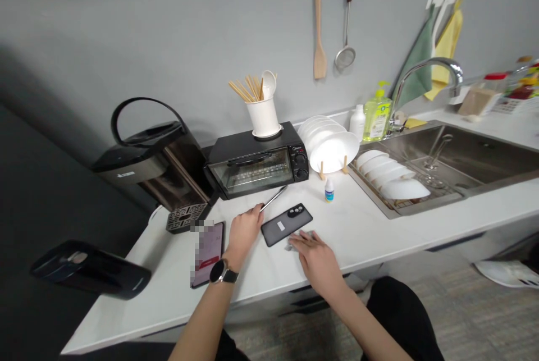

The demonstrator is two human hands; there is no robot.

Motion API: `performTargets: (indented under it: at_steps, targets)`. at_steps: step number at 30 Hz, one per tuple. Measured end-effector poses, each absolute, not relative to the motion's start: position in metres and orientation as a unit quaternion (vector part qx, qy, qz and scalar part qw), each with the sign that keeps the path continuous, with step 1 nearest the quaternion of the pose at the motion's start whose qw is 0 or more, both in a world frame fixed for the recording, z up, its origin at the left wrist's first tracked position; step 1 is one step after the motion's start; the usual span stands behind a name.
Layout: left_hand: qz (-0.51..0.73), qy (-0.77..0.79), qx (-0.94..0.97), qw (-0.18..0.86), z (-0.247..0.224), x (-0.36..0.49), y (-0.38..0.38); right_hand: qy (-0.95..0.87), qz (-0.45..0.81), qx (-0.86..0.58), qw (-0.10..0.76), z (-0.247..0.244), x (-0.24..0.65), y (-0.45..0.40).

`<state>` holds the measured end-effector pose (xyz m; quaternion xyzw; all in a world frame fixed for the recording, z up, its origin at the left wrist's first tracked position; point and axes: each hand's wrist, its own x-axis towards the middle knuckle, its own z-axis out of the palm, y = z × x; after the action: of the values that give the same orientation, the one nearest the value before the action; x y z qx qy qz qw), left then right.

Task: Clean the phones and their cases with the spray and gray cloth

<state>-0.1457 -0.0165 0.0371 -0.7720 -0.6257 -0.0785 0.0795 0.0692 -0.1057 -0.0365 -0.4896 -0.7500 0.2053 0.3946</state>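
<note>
A dark phone case (pixel 287 225) with a camera cutout and a small white label lies on the white countertop between my hands. My left hand (pixel 245 230) is closed round the near end of a slim, silvery tool (pixel 274 198). The tool slants away toward the toaster oven, and its exact kind is unclear. Just below the case's near right edge, my right hand (pixel 315 257) presses its fingers on a small grey, cloth-like piece (pixel 289 247), mostly hidden beneath them. A small white-and-blue bottle (pixel 329 190) stands upright beyond the case.
Left of my left hand lies a lit phone (pixel 210 251). A black drinks machine (pixel 164 170), a toaster oven (pixel 256 164) and a dark tumbler (pixel 90 269) stand around the left side. White plates (pixel 330 147) and a sink (pixel 484 173) with bowls are to the right.
</note>
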Motion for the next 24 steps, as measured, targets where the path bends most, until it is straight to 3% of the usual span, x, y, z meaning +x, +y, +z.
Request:
performTargets:
  at_steps: [3, 6, 9, 13, 15, 18, 24]
  targets:
    - [-0.131, -0.644, -0.751, 0.065, 0.051, -0.153, -0.046, -0.682, 0.253, -0.497, 0.473, -0.036, 0.070, -0.093]
    - [-0.271, -0.602, -0.737, -0.149, 0.052, -0.151, -0.080, -0.612, 0.251, -0.545, 0.515, -0.036, 0.087, -0.088]
    - [-0.298, -0.530, -0.707, -0.362, 0.039, -0.141, -0.101, -0.567, 0.285, -0.556, 0.537, -0.035, 0.107, -0.089]
    - [-0.267, -0.478, -0.677, -0.492, 0.018, -0.129, -0.099, -0.558, 0.376, -0.535, 0.511, -0.034, 0.123, -0.091]
    - [-0.274, -0.479, -0.680, -0.483, 0.013, -0.126, -0.093, -0.559, 0.377, -0.549, 0.494, -0.035, 0.128, -0.093]
    - [-0.284, -0.522, -0.704, -0.388, 0.011, -0.126, -0.092, -0.554, 0.360, -0.579, 0.478, -0.038, 0.133, -0.097]
    - [-0.199, -0.535, -0.782, -0.250, 0.001, -0.125, -0.118, -0.565, 0.333, -0.601, 0.456, -0.038, 0.136, -0.106]
